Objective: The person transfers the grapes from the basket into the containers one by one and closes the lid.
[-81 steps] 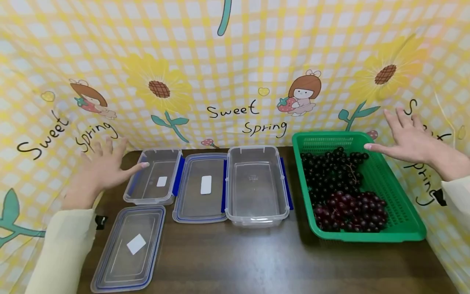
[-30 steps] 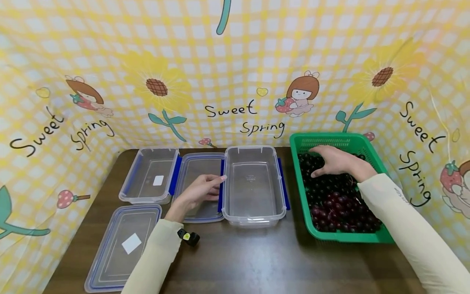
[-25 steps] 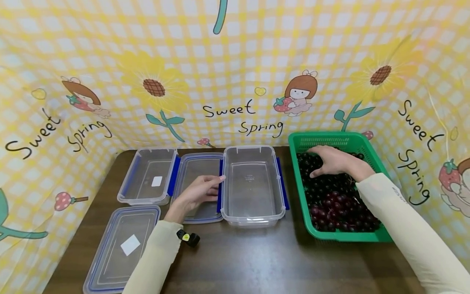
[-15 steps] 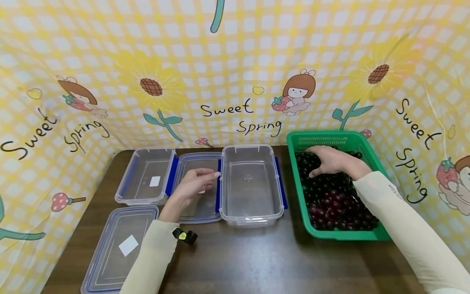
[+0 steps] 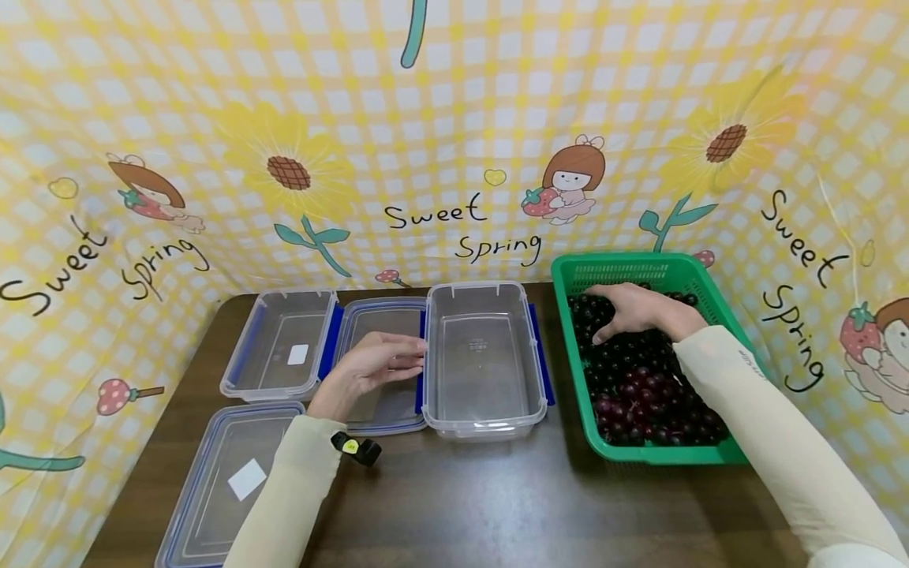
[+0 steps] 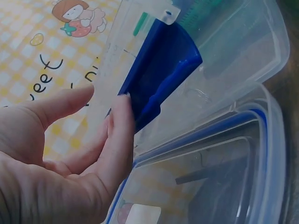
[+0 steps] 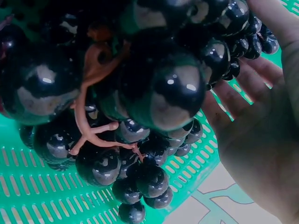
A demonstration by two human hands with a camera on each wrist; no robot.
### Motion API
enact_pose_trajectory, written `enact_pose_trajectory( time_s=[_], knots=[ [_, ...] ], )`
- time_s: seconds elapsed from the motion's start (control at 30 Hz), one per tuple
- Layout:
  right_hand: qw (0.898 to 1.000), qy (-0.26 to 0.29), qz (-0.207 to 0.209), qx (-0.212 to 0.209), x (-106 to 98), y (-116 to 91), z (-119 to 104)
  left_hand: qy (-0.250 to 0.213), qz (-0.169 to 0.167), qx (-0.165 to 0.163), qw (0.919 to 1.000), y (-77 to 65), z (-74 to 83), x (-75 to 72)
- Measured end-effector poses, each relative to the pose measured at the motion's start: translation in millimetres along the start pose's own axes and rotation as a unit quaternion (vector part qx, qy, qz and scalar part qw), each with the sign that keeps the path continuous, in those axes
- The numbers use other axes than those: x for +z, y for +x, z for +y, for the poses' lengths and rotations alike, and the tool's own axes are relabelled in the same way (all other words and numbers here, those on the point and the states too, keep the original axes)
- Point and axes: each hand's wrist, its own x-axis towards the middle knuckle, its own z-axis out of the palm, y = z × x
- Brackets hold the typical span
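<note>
Brown table (image 5: 454, 505), relaxed left hand (image 5: 365, 365) touching clasp (image 6: 163, 65), right hand (image 5: 634, 308) cupping grapes (image 5: 619, 364)

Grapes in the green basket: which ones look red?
The dark-red grapes at the near end of the green basket; the black grapes lie farther back, by the right hand.

Right grip (image 5: 630, 308) touches black grapes (image 5: 616, 366) in green basket (image 5: 653, 454).
</note>
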Motion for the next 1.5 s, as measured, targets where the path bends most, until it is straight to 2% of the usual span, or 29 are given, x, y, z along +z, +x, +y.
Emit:
enact_pose_trajectory(
  time_s=[0.33, 0.63, 0.83, 1.0, 1.5],
  knots=[
    [0.999, 0.017, -0.032, 0.029, -2.9, 6.7, -1.9, 0.012, -0.007, 0.001, 0.9999, 0.5, 1.5, -2.0],
    [1.000, 0.009, -0.019, 0.015, 0.9, 9.9, 0.1, 0.034, 0.007, 0.008, 0.9994, -3.0, 2.5, 4.1],
    [0.999, 0.001, -0.041, 0.014, 8.2, 14.6, -7.0, 0.052, 0.011, 0.010, 0.9985, -5.8, 3.8, 7.1],
    [0.999, -0.028, -0.027, 0.020, 15.5, 19.3, -12.3, 0.060, 0.017, 0.012, 0.9980, -5.4, 3.7, 6.8],
    [1.000, -0.001, -0.023, 0.004, 18.9, 16.8, -8.4, 0.057, 0.022, 0.012, 0.9981, -4.7, 2.1, 7.6]
  ],
)
